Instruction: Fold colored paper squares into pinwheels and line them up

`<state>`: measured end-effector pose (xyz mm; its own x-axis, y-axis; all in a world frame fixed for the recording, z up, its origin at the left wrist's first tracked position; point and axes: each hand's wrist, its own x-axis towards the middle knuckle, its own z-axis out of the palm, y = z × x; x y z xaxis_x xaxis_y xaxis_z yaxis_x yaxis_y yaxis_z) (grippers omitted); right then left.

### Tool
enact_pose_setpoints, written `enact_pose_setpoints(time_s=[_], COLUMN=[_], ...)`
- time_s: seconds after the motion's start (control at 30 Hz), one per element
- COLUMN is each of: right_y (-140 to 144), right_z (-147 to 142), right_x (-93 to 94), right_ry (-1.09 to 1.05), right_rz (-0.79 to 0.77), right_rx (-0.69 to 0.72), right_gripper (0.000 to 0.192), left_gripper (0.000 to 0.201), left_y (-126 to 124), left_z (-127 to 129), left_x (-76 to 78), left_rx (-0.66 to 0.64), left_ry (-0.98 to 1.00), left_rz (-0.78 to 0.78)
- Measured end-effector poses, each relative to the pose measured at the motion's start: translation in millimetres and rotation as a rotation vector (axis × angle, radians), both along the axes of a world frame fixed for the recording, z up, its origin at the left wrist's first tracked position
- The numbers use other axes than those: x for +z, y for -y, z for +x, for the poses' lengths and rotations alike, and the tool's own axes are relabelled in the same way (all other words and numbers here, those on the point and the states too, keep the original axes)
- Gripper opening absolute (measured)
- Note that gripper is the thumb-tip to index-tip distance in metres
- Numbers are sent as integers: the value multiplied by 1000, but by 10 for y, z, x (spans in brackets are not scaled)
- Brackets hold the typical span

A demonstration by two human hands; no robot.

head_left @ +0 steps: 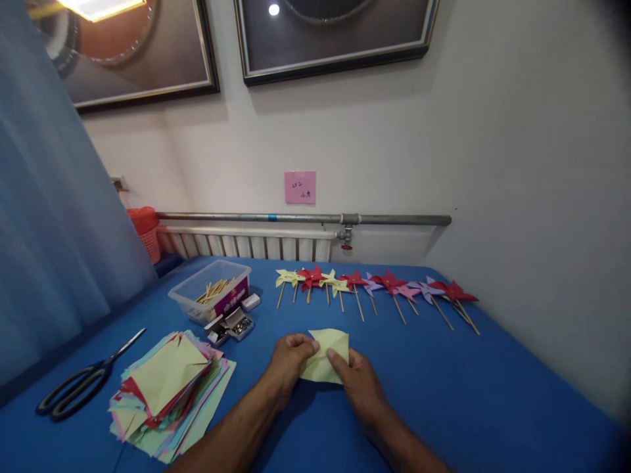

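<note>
Both forearms rise from the bottom centre of the frame. Left to right: black-handled scissors [83, 381] lower left, a stack of coloured paper squares [167, 391], then the left hand [288, 364] and right hand [357, 378], each pinching an edge of the pale yellow folded paper sheet [325, 358] on the blue tablecloth [468, 394]. Paper pinwheels on wooden sticks [379, 289] line the centre right.

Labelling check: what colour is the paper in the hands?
Pale yellow paper, clearest in the head view.
</note>
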<state>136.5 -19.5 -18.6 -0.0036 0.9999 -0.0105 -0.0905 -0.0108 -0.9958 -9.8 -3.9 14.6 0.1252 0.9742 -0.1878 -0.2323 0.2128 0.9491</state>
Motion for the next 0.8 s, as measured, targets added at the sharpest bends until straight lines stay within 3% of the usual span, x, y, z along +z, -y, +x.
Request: enact_pose_setpoints(time_s=[0.3, 0.8], right_y=[-9, 11], right_z=[-3, 6], right_x=[-23, -13], right_ry=[27, 66], right_rz=[17, 36], right_rx=[-6, 6], right_gripper=[52, 57], left_gripper=[32, 31], left_y=[-22, 25], left_z=[27, 40], left_x=[-56, 29], left_rx=[26, 33], left_ry=[-39, -79], left_rz=[24, 43])
